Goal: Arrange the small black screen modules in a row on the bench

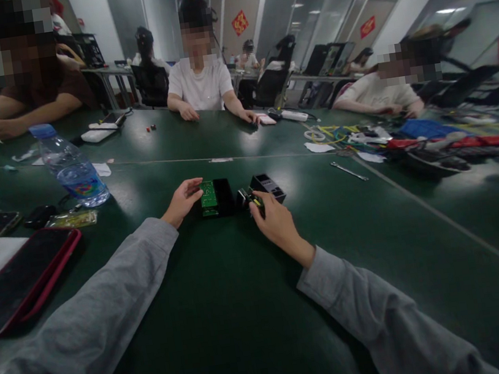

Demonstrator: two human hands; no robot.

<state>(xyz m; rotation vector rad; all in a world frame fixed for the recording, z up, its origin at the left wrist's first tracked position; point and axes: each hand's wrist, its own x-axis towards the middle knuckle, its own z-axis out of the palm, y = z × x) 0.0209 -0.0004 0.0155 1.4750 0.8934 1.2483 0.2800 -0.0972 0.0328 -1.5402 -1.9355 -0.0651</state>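
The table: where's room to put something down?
Bare table lies between the left sleeve and right sleeve, nearer than the circuit board. There's more between the right sleeve and wrench. A smaller gap separates the bottle from the left hand. It's crowded at left, around the bottle and red-edged case, and beyond the wrench, around the cables.

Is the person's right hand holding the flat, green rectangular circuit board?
No, the right hand holds a small black-and-yellow part, while the flat, green rectangular circuit board is beside the left hand.
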